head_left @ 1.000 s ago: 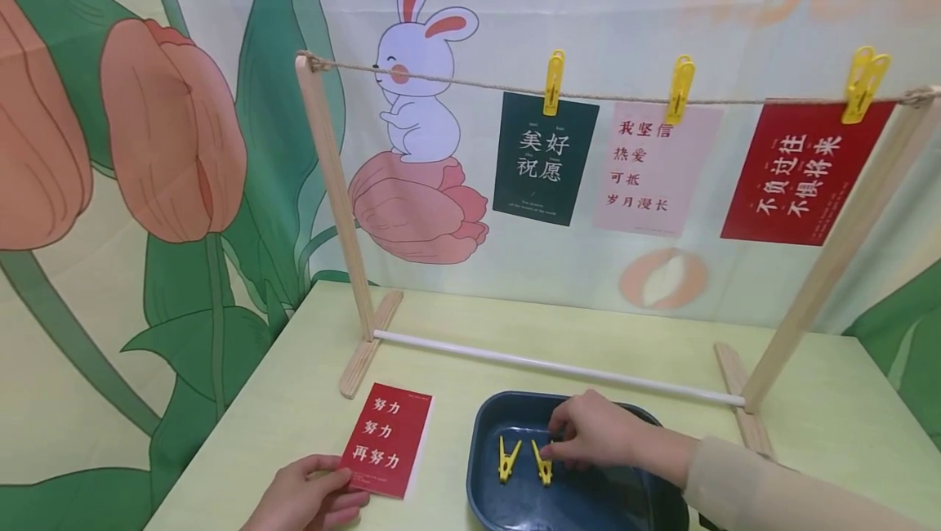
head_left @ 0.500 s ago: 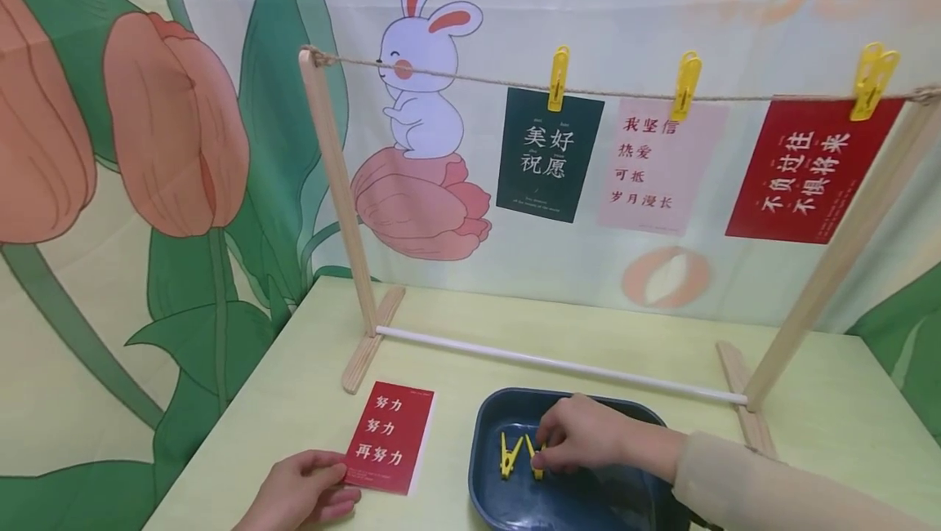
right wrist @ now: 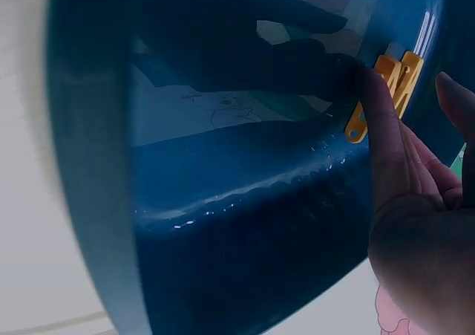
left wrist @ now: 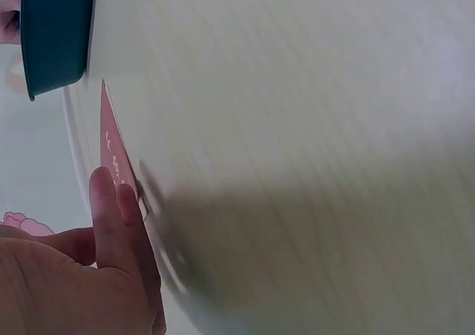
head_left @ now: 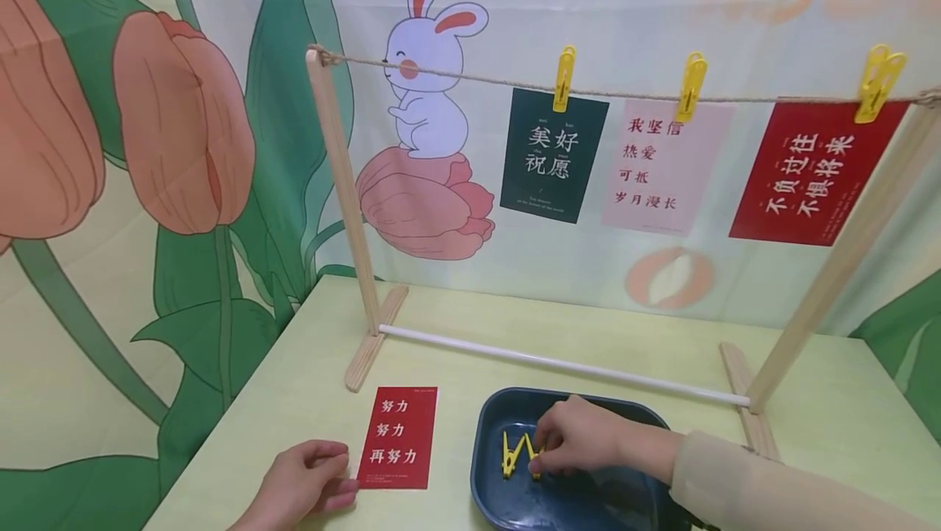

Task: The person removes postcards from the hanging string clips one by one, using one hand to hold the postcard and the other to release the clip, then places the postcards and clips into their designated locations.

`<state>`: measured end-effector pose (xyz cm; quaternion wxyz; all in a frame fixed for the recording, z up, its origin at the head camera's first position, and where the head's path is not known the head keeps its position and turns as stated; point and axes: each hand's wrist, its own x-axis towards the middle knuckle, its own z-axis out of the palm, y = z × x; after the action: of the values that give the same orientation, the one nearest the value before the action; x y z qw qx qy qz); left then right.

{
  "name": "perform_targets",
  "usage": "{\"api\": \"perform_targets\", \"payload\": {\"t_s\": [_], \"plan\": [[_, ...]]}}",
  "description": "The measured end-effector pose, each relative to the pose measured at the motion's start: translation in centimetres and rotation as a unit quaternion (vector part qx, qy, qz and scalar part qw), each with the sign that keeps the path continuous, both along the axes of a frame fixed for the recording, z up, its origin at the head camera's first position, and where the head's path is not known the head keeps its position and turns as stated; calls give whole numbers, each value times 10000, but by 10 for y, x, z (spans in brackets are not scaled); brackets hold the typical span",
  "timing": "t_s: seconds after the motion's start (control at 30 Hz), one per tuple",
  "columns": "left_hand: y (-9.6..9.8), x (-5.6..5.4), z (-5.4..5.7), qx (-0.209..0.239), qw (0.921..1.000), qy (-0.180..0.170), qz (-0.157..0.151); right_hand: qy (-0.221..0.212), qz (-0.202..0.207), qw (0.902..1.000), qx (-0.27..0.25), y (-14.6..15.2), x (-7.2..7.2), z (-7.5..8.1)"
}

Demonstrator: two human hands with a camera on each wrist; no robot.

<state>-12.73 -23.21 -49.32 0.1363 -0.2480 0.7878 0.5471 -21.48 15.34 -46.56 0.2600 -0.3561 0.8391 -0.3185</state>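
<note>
My left hand (head_left: 297, 478) lies beside the lower left corner of a red card (head_left: 400, 437) with white characters. Its fingers are relaxed, the tips at or touching the card's edge. In the left wrist view the same card (left wrist: 115, 145) shows at a steep angle past the fingertips. My right hand (head_left: 577, 441) reaches into a dark blue tray (head_left: 481, 490). Its thumb and finger are at a yellow clothespin (head_left: 532, 453), partly covering it. The right wrist view shows a gap between thumb and clothespin (right wrist: 408, 82). Left of it is another yellow clothespin (head_left: 508, 457).
Behind stands a wooden frame (head_left: 345, 196) with a twine line (head_left: 478, 82). Yellow clothespins hold a green card (head_left: 555, 157), a pink card (head_left: 665, 167) and a red card (head_left: 816, 171) on it. A white rod (head_left: 559, 361) joins the frame's feet.
My right hand has moved slightly left, onto the right-hand clothespin. My left thumb has come off the red card, which has turned a little straighter. The camera view has shifted slightly.
</note>
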Motion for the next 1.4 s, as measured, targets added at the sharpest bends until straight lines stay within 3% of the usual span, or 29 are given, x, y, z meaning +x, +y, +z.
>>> {"api": "perform_targets", "payload": {"t_s": [0.3, 0.43, 0.6, 0.87, 1.07, 1.4], "plan": [[8, -10, 10, 230, 9988, 417, -108, 33, -107, 9999, 75, -2, 2, 9], [13, -16, 14, 370, 9974, 605, -133, 123, 41, 9999, 113, -1, 1, 9], [19, -25, 20, 479, 9949, 865, -217, 206, -162, 9996, 65, 0, 2, 19], [35, -37, 42, 653, 9896, 1225, -381, 655, -236, 9975, 144, 7, 2, 42], [52, -48, 63, 846, 9819, 1575, -621, 1097, -277, 9936, -36, 13, -3, 66], [82, -75, 97, 1135, 9677, 1985, -1058, 1832, -563, 9815, 23, 20, -16, 124]]}}
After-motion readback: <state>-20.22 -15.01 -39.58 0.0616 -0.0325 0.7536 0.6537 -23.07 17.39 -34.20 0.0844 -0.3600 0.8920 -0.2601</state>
